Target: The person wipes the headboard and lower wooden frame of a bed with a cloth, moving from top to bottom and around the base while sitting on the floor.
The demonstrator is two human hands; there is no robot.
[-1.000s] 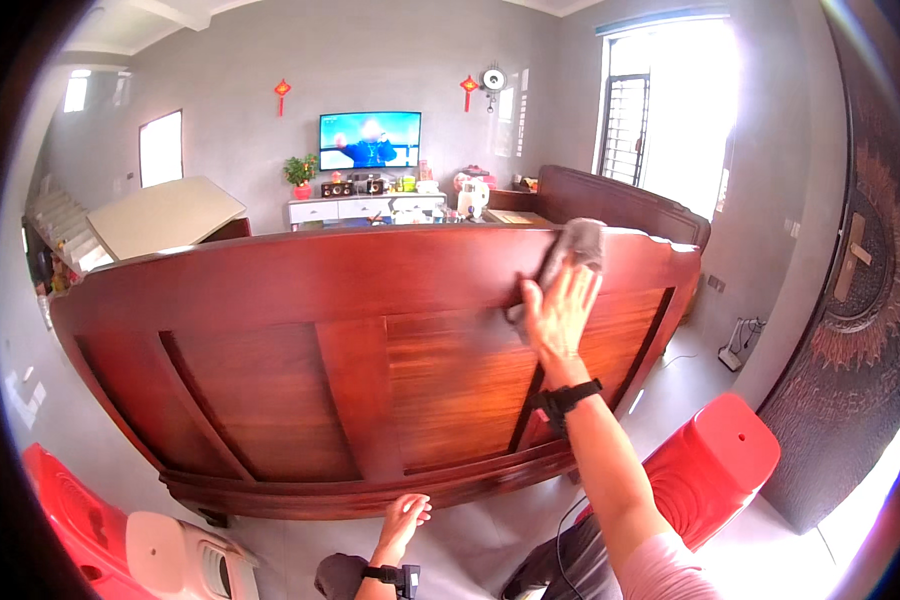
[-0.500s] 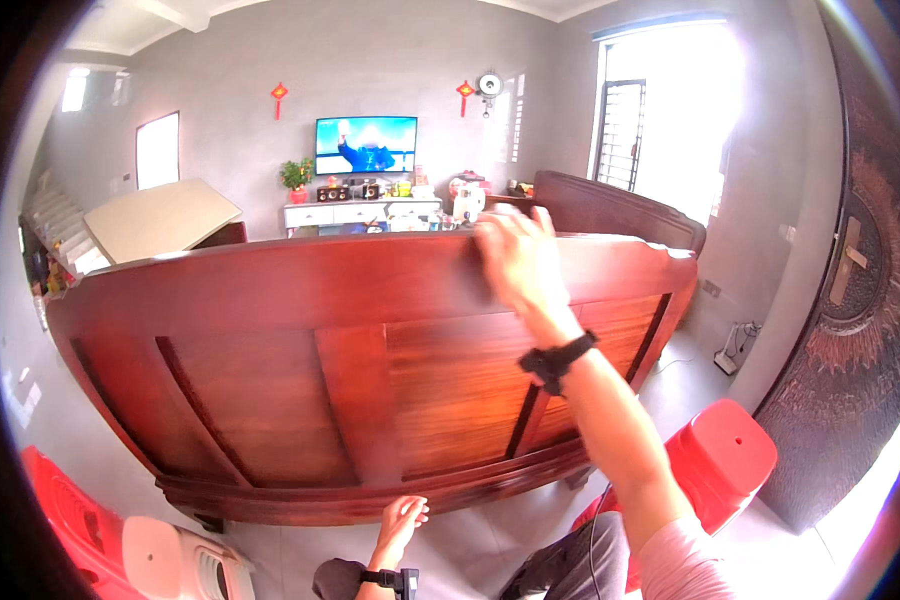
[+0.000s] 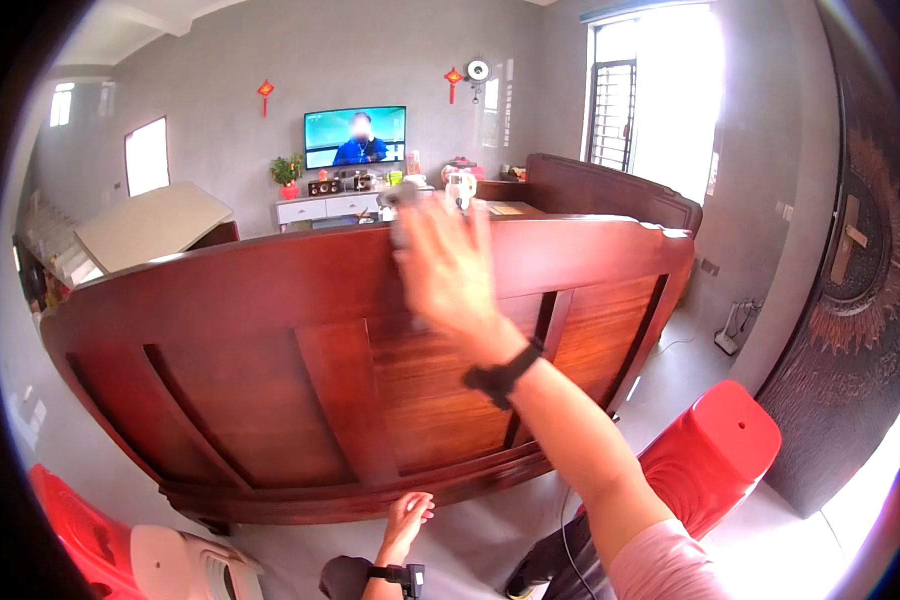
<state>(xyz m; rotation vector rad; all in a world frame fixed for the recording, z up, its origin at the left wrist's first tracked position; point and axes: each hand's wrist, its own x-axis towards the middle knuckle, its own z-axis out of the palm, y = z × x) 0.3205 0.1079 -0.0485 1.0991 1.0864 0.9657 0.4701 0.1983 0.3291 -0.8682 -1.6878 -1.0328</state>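
The tall back of a red-brown wooden bench [image 3: 230,270] stretches across the view before me. At its top rail, my right hand [image 3: 448,262] presses against the wood with its fingers over the upper edge. A blurred dark grey cloth-like thing [image 3: 404,206] shows under and beside those fingers; its exact kind is unclear. Low in front of the bench, my left hand [image 3: 408,515] hangs with its fingers loosely bent and apart, and nothing shows in it. Both wrists wear black straps.
Red plastic stools [image 3: 725,435] stand close at my right. More stools, one of them white [image 3: 165,565], are at lower left. A carved dark door [image 3: 820,400] is at far right. Beyond the bench are another wooden bench [image 3: 610,190], a television [image 3: 355,137] and a white cabinet [image 3: 305,210].
My right hand has slid left along the bench's top rail, with the dark grey thing beneath it. The left hand stays low in nearly the same place. The view has shifted slightly.
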